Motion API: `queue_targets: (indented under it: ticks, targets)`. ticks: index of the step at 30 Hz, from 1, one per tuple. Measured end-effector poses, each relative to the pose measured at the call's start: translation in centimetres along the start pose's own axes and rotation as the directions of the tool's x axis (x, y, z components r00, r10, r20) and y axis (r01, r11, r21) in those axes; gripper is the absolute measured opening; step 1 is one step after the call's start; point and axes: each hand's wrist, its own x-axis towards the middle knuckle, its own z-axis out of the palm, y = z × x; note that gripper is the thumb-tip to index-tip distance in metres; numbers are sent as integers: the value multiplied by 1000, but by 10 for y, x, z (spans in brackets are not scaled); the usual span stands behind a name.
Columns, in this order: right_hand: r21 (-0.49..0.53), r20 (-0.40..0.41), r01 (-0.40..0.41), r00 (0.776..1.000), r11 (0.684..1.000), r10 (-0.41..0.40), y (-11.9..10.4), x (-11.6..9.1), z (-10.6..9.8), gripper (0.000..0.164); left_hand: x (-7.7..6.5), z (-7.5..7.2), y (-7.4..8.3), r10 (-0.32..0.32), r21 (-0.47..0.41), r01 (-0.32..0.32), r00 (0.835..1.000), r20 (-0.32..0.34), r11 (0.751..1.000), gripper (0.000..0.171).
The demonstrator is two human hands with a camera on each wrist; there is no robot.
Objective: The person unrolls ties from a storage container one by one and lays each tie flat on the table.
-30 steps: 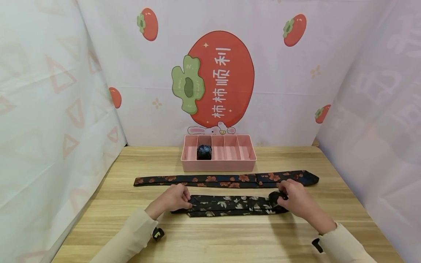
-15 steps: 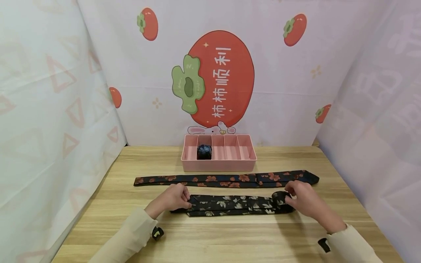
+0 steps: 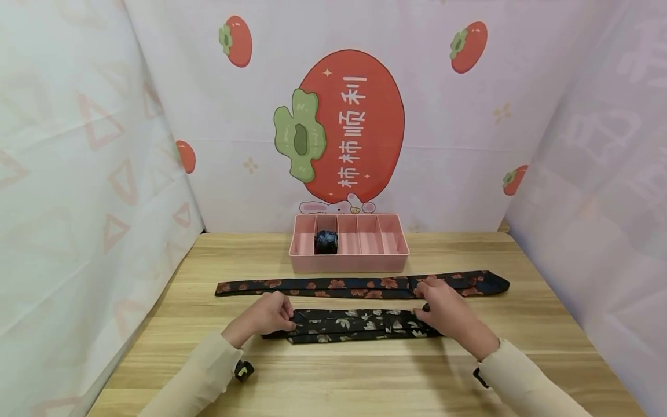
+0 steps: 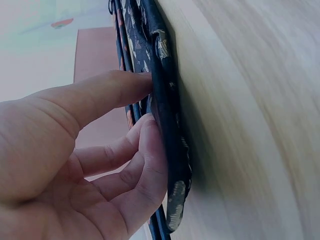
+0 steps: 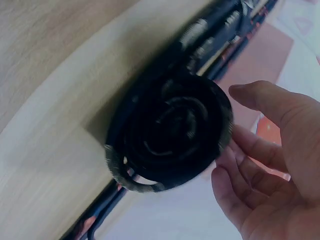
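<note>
Background: white backdrop with printed red persimmons, the largest bearing white characters. Surface: wood-grained tabletop. Clock positions are read in the head view, from the middle of the tie under work.

Light-flowered tie: black, laid lengthwise across the table before me, running nine to three. Its three o'clock end is wound into a coil; the right wrist view shows the spiral edge-on, with one outer turn standing off and leaving a gap.

Left hand: at nine, thumb and fingertips against the light-flowered tie near its end. Contact is certain; I cannot tell whether I pinch the cloth or only press on it.

Right hand: at three, beside the coil. Grip loose: thumb and fingers curve slackly about its outer edge, not clenched round it.

Orange-flowered tie: at twelve, roughly parallel and just beyond, flat; narrow end between nine and ten, broad pointed end between two and three. My right fingers overlap it in view; touching or not, I cannot tell.

Pink box: farther out at twelve, five compartments. Dark patterned roll sits in the second from the left.

Cream sleeves cover both forearms.
</note>
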Motion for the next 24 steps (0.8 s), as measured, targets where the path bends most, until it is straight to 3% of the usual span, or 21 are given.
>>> queue_targets:
  ticks: [7, 13, 24]
  targets:
    - [-115, -77, 85, 993, 990, -95, -1, -2, 10, 38, -3, -6, -11, -49, 6, 49, 999, -14, 999, 22]
    - [-103, -98, 95, 990, 990, -105, 0, -6, 8, 38, -7, -11, -18, -67, 19, 68, 998, -17, 998, 22]
    - [-2, -43, -27, 999, 1000, 27, 8, -17, -9, 29, -14, -16, -24, -53, 3, 53, 998, -17, 999, 22]
